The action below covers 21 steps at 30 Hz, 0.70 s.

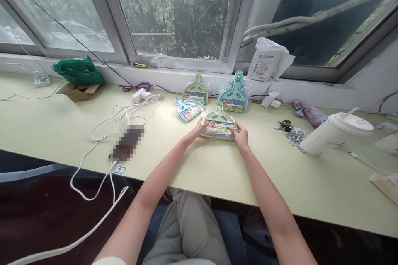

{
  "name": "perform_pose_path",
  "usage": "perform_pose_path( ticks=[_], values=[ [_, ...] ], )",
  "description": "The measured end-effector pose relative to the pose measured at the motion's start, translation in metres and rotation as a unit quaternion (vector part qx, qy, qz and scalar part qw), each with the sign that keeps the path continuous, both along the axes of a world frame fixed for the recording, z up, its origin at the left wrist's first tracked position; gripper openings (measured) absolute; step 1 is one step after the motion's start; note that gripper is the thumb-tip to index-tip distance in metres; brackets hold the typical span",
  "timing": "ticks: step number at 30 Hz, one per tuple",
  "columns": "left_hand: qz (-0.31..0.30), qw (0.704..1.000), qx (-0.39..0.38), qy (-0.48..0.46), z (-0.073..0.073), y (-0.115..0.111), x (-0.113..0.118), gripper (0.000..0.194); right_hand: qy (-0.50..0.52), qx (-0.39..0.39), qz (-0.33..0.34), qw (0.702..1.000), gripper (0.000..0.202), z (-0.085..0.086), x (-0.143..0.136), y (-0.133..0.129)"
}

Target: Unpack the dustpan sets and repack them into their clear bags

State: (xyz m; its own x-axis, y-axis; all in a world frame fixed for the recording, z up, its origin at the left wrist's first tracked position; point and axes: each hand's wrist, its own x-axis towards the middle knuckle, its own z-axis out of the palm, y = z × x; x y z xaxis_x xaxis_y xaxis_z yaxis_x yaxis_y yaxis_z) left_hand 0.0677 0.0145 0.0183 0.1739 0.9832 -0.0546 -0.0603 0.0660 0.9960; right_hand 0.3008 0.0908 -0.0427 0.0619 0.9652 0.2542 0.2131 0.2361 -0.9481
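Both hands: on one green dustpan pack, just above mid-frame on the pale table.
Left hand: fingers curled narrowly onto the pack's left edge, gripping it.
Right hand: fingers closed on the pack's right edge.
Behind the pack: a blue dustpan pack to its upper left, a second green pack beyond that, and a leaning stack of packs against the sill.
Right of frame: a white lidded cup lying tilted, keys beside it.
Left of frame: white cables, a green bag.
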Motion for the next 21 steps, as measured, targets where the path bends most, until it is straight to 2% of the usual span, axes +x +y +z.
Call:
perform_pose_path(
  ticks=[2,3,7,8,10,12,14,17,21],
  values=[
    [0.034,0.999,0.026,0.029,-0.005,0.002,0.006,0.106,0.014,0.024,0.004,1.000,0.066,0.006,-0.001,-0.004],
    [0.054,0.997,0.036,0.040,-0.007,0.005,0.008,0.104,0.023,0.033,0.017,0.999,0.066,0.009,-0.002,-0.007],
    [0.163,0.976,0.080,0.121,-0.017,0.015,0.013,0.055,0.054,0.047,0.105,0.992,0.074,0.022,-0.007,-0.019],
    [0.187,0.965,0.090,0.163,-0.019,0.018,0.013,0.045,0.050,0.056,0.108,0.991,0.079,0.025,-0.008,-0.021],
    [0.220,0.938,0.102,0.247,-0.019,0.025,0.015,0.033,0.035,0.084,0.070,0.993,0.085,0.028,-0.008,-0.020],
    [0.221,0.922,0.110,0.297,-0.016,0.035,0.020,0.028,0.008,0.109,0.007,0.994,0.081,0.028,-0.005,-0.013],
    [0.207,0.916,0.125,0.320,-0.013,0.049,0.026,0.024,-0.040,0.122,-0.038,0.991,0.067,0.027,0.002,0.001],
    [0.177,0.913,0.145,0.336,-0.010,0.077,0.039,0.018,-0.121,0.128,-0.071,0.982,0.043,0.022,0.017,0.030],
    [0.176,0.912,0.184,0.322,-0.018,0.116,0.059,0.024,-0.162,0.148,-0.092,0.971,0.043,0.015,0.033,0.076]
  ],
)
